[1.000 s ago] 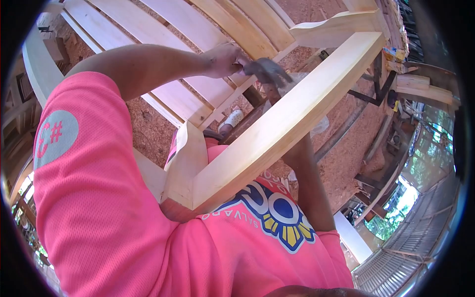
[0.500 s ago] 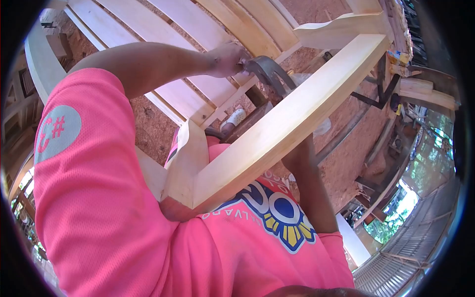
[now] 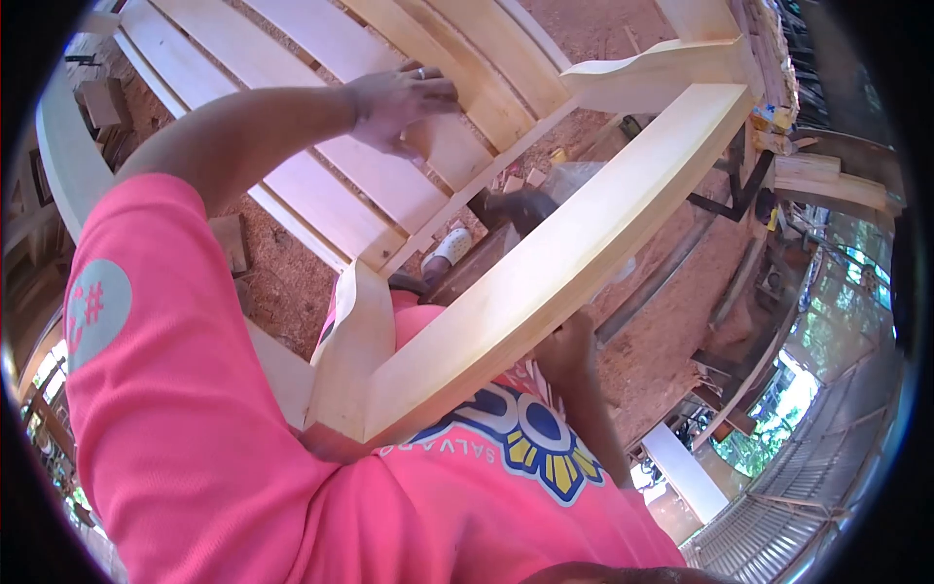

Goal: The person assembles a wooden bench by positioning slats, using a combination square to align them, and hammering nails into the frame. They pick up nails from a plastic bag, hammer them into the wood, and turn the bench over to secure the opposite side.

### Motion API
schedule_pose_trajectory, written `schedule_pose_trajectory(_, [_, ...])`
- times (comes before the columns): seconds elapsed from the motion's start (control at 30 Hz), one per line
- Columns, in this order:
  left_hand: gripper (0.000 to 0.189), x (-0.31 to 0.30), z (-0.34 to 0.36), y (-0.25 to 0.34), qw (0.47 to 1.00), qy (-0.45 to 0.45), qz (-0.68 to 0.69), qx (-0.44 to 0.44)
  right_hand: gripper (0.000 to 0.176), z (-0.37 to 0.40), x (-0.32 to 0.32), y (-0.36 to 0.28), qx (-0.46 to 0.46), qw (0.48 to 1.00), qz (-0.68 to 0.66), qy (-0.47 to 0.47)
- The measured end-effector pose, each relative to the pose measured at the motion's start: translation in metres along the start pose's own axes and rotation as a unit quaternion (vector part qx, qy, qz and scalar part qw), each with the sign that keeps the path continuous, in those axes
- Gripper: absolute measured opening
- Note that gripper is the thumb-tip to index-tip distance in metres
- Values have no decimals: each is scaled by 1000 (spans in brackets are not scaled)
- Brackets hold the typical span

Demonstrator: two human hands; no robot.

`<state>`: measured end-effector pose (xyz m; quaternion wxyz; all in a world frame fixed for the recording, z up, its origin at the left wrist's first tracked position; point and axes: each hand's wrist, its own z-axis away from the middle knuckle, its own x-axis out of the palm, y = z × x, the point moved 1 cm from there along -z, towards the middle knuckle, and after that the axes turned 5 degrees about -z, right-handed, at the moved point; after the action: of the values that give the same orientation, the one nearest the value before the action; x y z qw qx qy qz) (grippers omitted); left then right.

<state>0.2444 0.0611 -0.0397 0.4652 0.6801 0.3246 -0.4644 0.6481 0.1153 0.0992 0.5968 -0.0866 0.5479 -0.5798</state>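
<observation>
My left hand (image 3: 397, 109), with a ring on one finger, is open and spread over the pale wooden slats (image 3: 375, 180) of a bench-like frame. Below the armrest (image 3: 574, 229), which slopes across the view, is my right hand (image 3: 569, 341). Its fingers look curled, and the armrest partly hides them; I cannot tell what they hold. A dark, curved tool (image 3: 525, 206), blurred, shows just beyond the armrest, its lower part hidden. The near wooden post (image 3: 352, 336) joins the armrest close to my chest.
A wavy-edged wooden piece (image 3: 662, 73) meets the armrest's far end. Beneath the frame, a foot in a white shoe (image 3: 449, 248) shows beside a dark board. Reddish, dusty ground (image 3: 662, 331) lies right, with a long bar (image 3: 657, 277) on it. Timber is stacked at far right.
My left hand has let go of the dark curved tool and moved up and left onto the slats, fingers spreading. The tool has shifted lower, and my right hand has come into sight below the armrest.
</observation>
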Motion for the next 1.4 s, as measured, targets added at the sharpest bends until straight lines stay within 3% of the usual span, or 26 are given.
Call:
schedule_pose_trajectory(0.07, [84, 2, 1, -1, 1000, 13, -1, 0, 59, 9, 6, 7, -19, 999, -25, 20])
schedule_pose_trajectory(0.17, [84, 3, 1, 0, 999, 28, -18, 13, 61, 13, 6, 16, 40, 995, -87, -12])
schedule_pose_trajectory(0.33, [84, -8, -3, 2, 999, 25, -14, 18, 64, 4, -3, 15, 23, 994, -105, -32])
schedule_pose_trajectory(0.5, [84, -11, -6, 2, 999, 28, -9, 20, 63, -5, -6, 30, -30, 997, -57, -30])
schedule_pose_trajectory(0.7, [85, -12, -6, 1, 1000, 22, -8, 20, 39, -31, -19, -10, -143, 987, 56, -44])
schedule_pose_trajectory(0.8, [85, -12, -4, 3, 1000, 17, -13, 19, 32, -41, 8, 16, -174, 972, 128, -94])
schedule_pose_trajectory(0.93, [84, -8, -3, 2, 1000, 17, -11, 14, 33, -55, 8, -13, -71, 975, 156, -144])
schedule_pose_trajectory(1.4, [81, -3, 0, 1, 1000, 2, -25, 6, 36, -57, 6, -2, -143, 974, 132, -112])
